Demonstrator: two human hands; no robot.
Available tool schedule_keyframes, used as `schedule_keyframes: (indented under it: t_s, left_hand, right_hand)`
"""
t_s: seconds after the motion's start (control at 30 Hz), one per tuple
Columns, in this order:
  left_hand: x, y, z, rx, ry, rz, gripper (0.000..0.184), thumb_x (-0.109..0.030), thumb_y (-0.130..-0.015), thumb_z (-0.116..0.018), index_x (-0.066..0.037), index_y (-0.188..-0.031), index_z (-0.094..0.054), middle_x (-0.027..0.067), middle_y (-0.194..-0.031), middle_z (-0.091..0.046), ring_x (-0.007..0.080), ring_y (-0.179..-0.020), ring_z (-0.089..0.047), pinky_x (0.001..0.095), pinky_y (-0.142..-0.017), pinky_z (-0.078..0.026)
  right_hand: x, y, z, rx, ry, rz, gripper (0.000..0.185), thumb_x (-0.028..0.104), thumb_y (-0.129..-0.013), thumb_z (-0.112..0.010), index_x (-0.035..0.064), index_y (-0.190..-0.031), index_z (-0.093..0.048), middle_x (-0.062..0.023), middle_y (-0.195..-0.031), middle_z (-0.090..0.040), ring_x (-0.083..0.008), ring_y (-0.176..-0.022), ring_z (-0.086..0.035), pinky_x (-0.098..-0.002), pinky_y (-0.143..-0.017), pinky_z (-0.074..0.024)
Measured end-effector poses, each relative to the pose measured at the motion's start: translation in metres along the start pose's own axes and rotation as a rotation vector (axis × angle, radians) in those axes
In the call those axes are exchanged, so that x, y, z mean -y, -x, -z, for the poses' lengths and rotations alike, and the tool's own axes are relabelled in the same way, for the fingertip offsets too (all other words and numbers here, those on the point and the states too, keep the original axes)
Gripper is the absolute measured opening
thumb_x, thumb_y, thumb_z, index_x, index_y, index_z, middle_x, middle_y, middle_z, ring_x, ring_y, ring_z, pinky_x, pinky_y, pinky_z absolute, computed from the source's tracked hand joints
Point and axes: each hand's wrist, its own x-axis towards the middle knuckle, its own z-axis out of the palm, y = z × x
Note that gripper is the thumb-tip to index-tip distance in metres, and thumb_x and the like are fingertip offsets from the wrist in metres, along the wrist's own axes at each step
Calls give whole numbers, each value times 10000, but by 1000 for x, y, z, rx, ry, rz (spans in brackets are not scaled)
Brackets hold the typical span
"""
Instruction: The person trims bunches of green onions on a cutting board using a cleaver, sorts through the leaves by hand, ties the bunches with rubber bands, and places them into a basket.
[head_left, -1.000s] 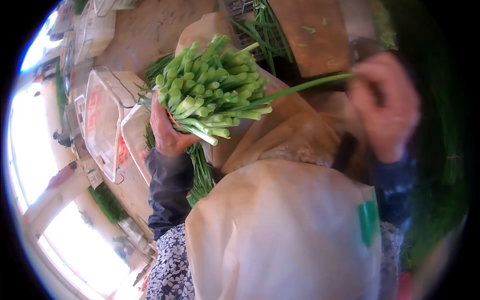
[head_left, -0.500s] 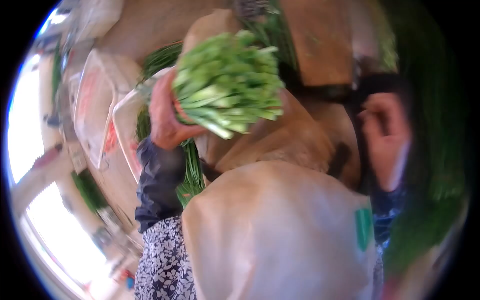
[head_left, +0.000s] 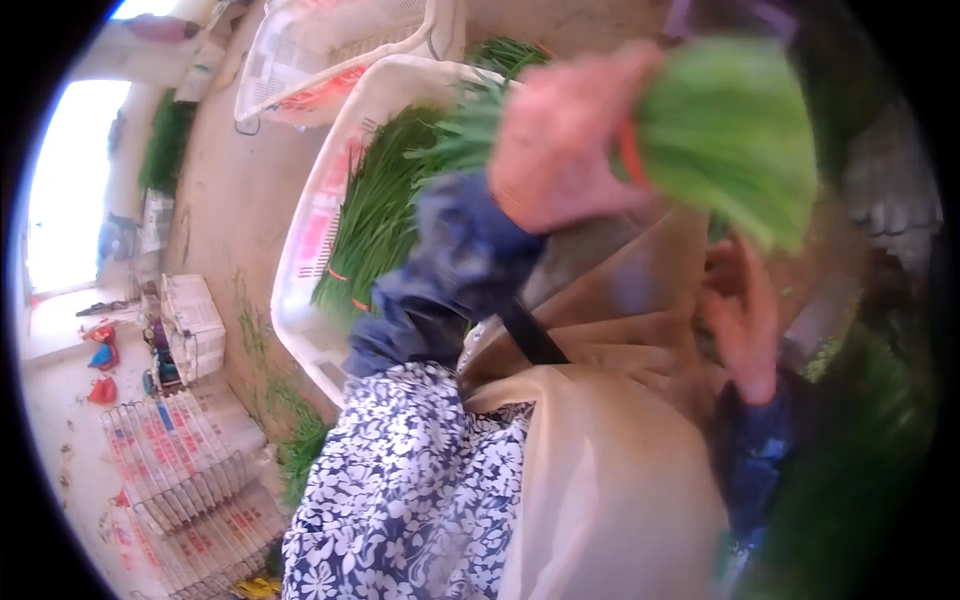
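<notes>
My left hand is wrapped round a bundle of green stalks, which has a red band round it beside my fingers. The cut ends point right and are blurred; leaves trail left behind my hand. Below the bundle, my right hand has its fingers apart and nothing in them. A white basket stands left of my left arm, with banded green bundles lying in it.
Another white basket stands beyond, at the top. Stacked white crates are at the lower left. Loose green leaves lie on the floor beside the near basket. A dark green mass fills the right side.
The view has swung left, bringing the basket of bundles into sight. The long stalk between my right fingers a second ago is gone from them. My left hand still grips the bundle.
</notes>
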Motion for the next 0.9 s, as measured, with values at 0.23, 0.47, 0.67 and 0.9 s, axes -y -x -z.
schedule_keyframes:
  t_s: [0.23, 0.47, 0.67, 0.9]
  left_hand:
    - [55, -5, 182, -342, 136, 287, 575, -76, -724, -832, 29, -1194, -518, 144, -1105, -639, 215, -958, -625, 323, -899, -493]
    - [82, 87, 236, -169, -756, 415, 711, -386, -618, -876, -67, -1192, -603, 137, -1010, -700, 296, -891, -689, 403, -781, -538]
    - [147, 182, 129, 57, -362, 818, 835, -297, -617, -867, -76, -1352, -537, 158, -1070, -711, 281, -1022, -679, 403, -903, -507]
    - [177, 203, 48, 141, -263, 897, 905, -428, -581, -870, -70, -1319, -489, 163, -1119, -652, 362, -1007, -649, 446, -841, -508]
  right_hand:
    - [5, -36, 9, 17, -43, 50, 423, -1, -923, -587, -2, -1343, -538, -53, -1073, -611, -91, -885, -550, -243, -796, -465]
    - [-3, -41, -22, 151, 74, 54, 311, -15, -922, -580, -10, -1232, -603, -29, -940, -634, -89, -802, -578, -235, -735, -478]
    - [-4, -33, -26, 196, 93, 13, 300, -7, -927, -582, -9, -1226, -605, -28, -938, -622, -90, -777, -554, -230, -710, -470]
    - [-6, -25, -25, 207, 206, -53, 312, -16, -915, -591, -18, -1227, -602, -50, -929, -631, -105, -780, -575, -243, -719, -483]
